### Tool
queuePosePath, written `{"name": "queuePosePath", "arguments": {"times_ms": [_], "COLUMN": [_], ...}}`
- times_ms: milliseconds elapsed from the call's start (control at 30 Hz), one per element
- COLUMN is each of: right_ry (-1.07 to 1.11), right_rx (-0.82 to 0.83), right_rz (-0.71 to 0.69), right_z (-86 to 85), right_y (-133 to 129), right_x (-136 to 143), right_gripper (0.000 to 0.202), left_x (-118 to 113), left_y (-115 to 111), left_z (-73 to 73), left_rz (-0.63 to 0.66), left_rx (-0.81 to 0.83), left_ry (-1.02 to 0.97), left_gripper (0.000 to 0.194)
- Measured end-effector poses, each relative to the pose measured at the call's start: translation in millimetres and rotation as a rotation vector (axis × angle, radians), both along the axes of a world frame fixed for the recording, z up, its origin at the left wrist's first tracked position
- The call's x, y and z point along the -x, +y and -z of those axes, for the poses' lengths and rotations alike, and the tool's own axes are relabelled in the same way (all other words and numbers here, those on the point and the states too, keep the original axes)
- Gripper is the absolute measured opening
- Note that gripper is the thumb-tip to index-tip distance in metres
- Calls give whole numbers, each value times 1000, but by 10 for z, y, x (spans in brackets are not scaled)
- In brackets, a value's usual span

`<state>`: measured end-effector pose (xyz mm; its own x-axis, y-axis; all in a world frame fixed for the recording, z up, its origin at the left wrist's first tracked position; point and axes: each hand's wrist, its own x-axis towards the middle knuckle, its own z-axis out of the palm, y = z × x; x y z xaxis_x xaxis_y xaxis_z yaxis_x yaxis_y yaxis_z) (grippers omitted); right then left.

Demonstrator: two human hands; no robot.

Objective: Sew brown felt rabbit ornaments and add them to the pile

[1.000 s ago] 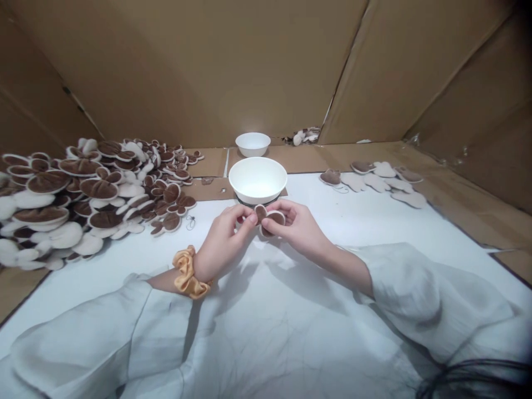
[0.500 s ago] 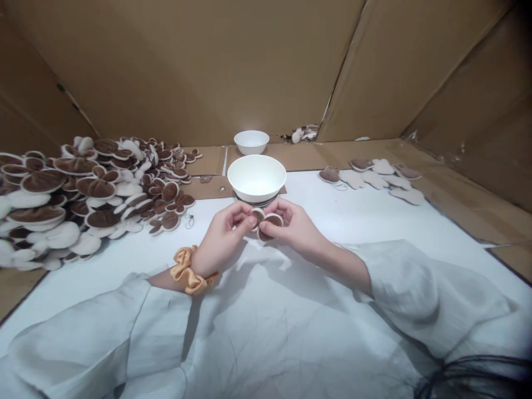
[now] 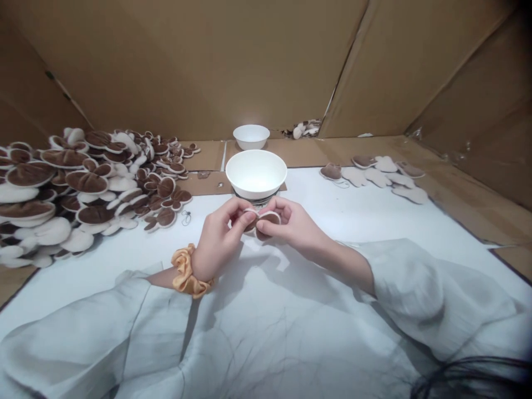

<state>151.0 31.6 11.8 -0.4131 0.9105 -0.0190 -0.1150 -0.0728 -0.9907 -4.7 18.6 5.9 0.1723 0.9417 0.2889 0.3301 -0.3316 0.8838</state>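
Observation:
Between both hands, just in front of the larger white bowl (image 3: 256, 172), is a small brown plush piece with a pale rim (image 3: 271, 218). It has rounded lobes, like the pieces in the heap. My left hand (image 3: 222, 235) pinches its left part between thumb and fingers; an orange scrunchie (image 3: 185, 271) circles that wrist. My right hand (image 3: 297, 230) grips the right part, thumb lying across the brown face. Fingers cover much of the piece, so its full outline is hidden.
A big heap of brown and white plush pieces (image 3: 93, 183) covers the left side. A smaller white bowl (image 3: 251, 137) stands behind the larger one. Several flat pieces (image 3: 378, 176) lie at right. Cardboard walls (image 3: 199, 66) enclose the back and sides. A thin dark loop (image 3: 187, 218) lies near the heap.
My left fingers have shifted on the plush piece, and its left lobe is now more covered by the thumb. The view has moved slightly; both hands keep their hold.

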Motion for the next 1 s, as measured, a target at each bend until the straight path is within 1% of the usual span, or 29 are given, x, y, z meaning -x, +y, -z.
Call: {"name": "queuePosePath", "arguments": {"times_ms": [100, 167, 267, 333, 400, 467, 533, 600, 667, 767, 833, 900, 1000], "right_ry": [53, 80, 80, 70, 65, 60, 50, 45, 38, 17, 14, 22, 31], "right_rx": [5, -13, -48, -77, -122, -169, -212, -249, -290, -347, -376, -386, -379], "right_rz": [-17, -45, -72, -74, -77, -81, -73, -54, -38, -30, -21, -17, -31], "right_z": [-13, -7, 11, 25, 43, 65, 89, 111, 129, 145, 151, 156, 171], "right_y": [-3, -10, -18, -12, 3, 22, 38, 47, 50, 49, 48, 45, 40], "right_x": [-6, -12, -22, -27, -32, -39, -48, -56, -62, -62, -57, -53, -50], "right_gripper": [19, 18, 17, 19, 27, 40, 47, 46, 41, 31, 27, 25, 24], "left_x": [-22, -31, -25, -8, 12, 30, 40, 42, 40, 37, 39, 43, 47], "left_y": [-3, -3, -1, 0, 4, 10, 17, 22, 22, 13, 6, 4, 5], "left_z": [24, 22, 8, 8, 20, 41, 64, 82, 93, 93, 90, 91, 101], "left_rz": [44, 78, 110, 92, 42, 1, -10, -1, 6, 27, 42, 40, 20], "left_rx": [32, 40, 51, 58, 47, 28, 18, 24, 25, 0, -27, -54, -82], "left_ry": [-182, -259, -264, -240, -231, -240, -254, -245, -211, -165, -170, -201, -224], "left_gripper": [13, 14, 14, 14, 13, 13, 13, 14, 17, 30, 34, 31, 23]}}
